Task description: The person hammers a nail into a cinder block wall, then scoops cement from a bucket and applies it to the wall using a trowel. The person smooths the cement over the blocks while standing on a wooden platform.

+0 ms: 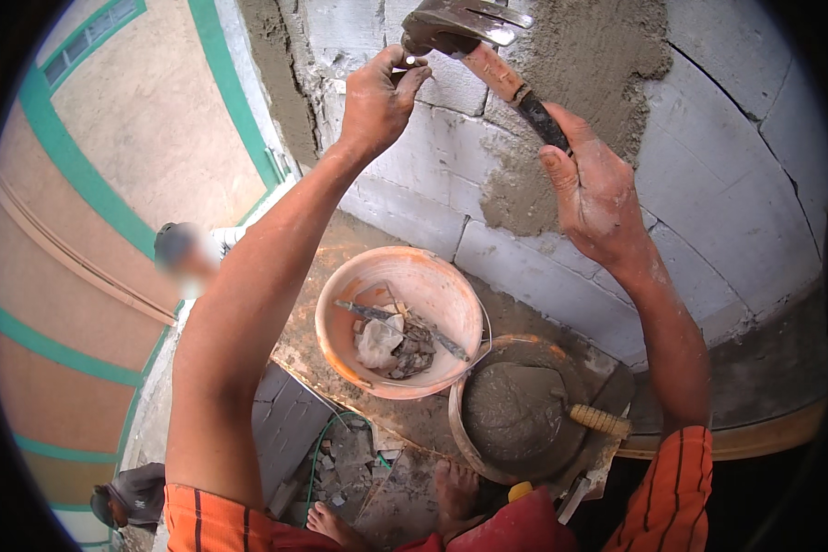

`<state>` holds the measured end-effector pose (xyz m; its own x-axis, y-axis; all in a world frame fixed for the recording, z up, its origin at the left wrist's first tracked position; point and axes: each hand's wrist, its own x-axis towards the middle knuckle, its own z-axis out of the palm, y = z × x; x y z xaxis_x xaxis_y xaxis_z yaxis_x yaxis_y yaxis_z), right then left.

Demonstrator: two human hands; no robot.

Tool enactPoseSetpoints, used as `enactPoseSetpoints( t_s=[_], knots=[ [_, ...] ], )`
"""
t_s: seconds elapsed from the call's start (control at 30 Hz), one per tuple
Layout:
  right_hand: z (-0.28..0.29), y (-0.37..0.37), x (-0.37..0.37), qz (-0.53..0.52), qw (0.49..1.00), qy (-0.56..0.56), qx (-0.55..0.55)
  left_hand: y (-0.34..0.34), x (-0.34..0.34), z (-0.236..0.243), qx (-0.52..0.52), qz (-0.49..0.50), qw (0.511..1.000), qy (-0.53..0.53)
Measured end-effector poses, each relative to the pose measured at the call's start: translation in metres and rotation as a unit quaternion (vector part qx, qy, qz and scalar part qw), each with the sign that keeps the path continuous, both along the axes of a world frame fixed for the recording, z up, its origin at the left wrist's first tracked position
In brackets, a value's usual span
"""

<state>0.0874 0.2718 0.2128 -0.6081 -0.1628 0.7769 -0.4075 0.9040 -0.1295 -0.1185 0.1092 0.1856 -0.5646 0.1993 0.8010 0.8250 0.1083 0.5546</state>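
Note:
Against the block wall [515, 138], my left hand [377, 103] is closed in a pinch. Between its thumb and finger shows the small bright round head of a nail [410, 61]; the shank is mostly hidden. My right hand [603, 198] wraps round the dark grip of a claw hammer [492, 72]. The hammer's metal head is close to the left fingers, its claw pointing right. Whether its face touches the nail cannot be seen. Wet grey mortar [584, 78] covers part of the white blocks behind the hammer.
Below my hands, a pale bucket [474, 317] holds rubble and a chisel-like bar. Beside it, a mortar tub [460, 414] has a trowel with a ribbed handle [600, 421] in it. My bare feet [455, 488] stand near a platform edge. Two people [133, 497] are far below left.

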Motion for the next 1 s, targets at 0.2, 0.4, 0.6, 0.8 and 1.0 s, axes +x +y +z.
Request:
enactPoseSetpoints(
  t_s=[0.2, 0.4, 0.6, 0.8, 1.0],
  knots=[
    [0.007, -0.001, -0.002, 0.014, 1.0, -0.011, 0.019, -0.003, -0.006, -0.003, 0.018, 0.015, 1.0, 0.019],
    [0.004, 0.003, -0.006, -0.002, 1.0, -0.015, 0.018, -0.002, -0.004, 0.0, 0.006, 0.014, 1.0, -0.005],
    [0.002, 0.004, -0.009, 0.015, 0.999, 0.015, 0.031, -0.001, 0.006, 0.001, -0.009, 0.034, 0.999, 0.002],
    [0.006, 0.001, -0.005, -0.002, 0.999, 0.003, 0.047, -0.003, 0.011, 0.002, -0.005, 0.036, 0.999, 0.01],
    [0.008, 0.004, -0.009, 0.002, 0.998, 0.014, 0.065, -0.001, 0.008, 0.007, -0.016, 0.038, 0.999, 0.028]
  ],
)
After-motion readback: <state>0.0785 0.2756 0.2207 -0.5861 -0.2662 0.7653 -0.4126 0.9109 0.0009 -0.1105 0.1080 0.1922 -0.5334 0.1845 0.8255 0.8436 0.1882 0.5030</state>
